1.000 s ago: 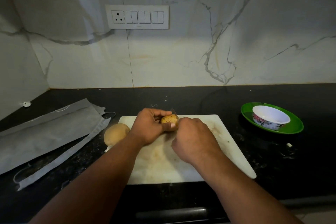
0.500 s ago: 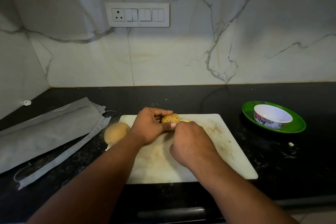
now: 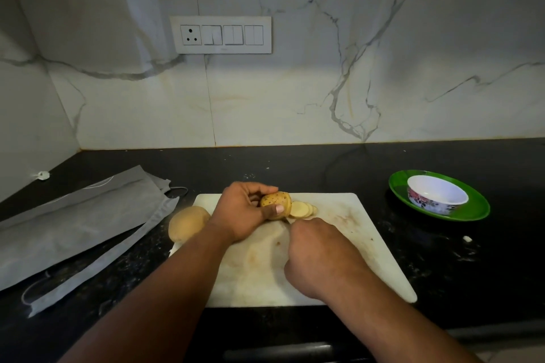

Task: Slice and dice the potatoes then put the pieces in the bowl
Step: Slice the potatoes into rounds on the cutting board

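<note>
On the white cutting board (image 3: 356, 233) my left hand (image 3: 241, 212) grips a speckled yellow potato (image 3: 275, 200) by its uncut end. Several thin round slices (image 3: 301, 209) lean against its cut face on the right. My right hand (image 3: 318, 253) is curled into a fist just in front of the slices, around a knife handle that the hand hides; the blade does not show. A second, whole potato (image 3: 187, 224) lies at the board's left edge. The white flowered bowl (image 3: 436, 194) stands on a green plate (image 3: 474, 214) at the right.
Grey paper bags (image 3: 73, 230) lie flat on the black counter to the left. A small white scrap (image 3: 466, 239) lies right of the board. The marble wall with a switch panel (image 3: 221, 35) rises behind. The counter's front edge runs just below the board.
My right hand has drawn back toward me from the potato, which uncovers several fresh slices beside the cut face. The knife blade seen above the potato earlier is out of sight now.
</note>
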{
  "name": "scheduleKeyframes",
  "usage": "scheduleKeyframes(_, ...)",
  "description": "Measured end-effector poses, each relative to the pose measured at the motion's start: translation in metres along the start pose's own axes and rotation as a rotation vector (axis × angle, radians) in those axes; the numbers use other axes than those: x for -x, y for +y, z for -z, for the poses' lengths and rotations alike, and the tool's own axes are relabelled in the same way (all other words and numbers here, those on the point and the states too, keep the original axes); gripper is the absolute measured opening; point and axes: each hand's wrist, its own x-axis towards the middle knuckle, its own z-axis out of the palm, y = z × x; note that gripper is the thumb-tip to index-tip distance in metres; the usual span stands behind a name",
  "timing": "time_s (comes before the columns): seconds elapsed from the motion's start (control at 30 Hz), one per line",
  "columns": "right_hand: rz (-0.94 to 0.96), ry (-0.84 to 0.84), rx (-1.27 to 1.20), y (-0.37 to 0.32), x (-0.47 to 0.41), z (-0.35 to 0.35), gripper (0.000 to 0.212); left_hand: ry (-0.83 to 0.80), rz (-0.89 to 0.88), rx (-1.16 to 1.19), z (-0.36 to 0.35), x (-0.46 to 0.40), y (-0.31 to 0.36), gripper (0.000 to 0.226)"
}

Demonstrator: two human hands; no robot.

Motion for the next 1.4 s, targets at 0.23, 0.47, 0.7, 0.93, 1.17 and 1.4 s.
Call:
scheduleKeyframes(0.23,-0.01,0.144,-0.026,0.013,0.01,0.011,0.025,0.023,0.01,-0.072,0.005,0.003,0.004,0.037)
scheduleKeyframes(0.47,-0.035,0.145,-0.026,0.013,-0.001,0.005,0.036,0.021,-0.009,-0.097,0.013,0.009,0.006,0.043)
scheduleKeyframes(0.7,-0.046,0.139,-0.066,0.018,-0.007,-0.001,0.031,0.024,-0.011,-0.052,0.017,0.008,0.01,0.049)
scheduleKeyframes(0.93,-0.012,0.306,-0.119,0.023,-0.003,0.005,0.054,-0.081,0.089,-0.086,0.018,0.007,0.01,0.044)
scheduleKeyframes(1.17,0.063,0.299,-0.12,0.013,-0.001,0.004,0.048,-0.071,0.104,-0.075,0.019,0.006,0.005,0.06)
scheduleKeyframes(1.4,0.067,0.285,-0.086,0.008,-0.003,0.0,0.048,-0.041,0.112,-0.067,0.02,0.005,0.004,0.06)
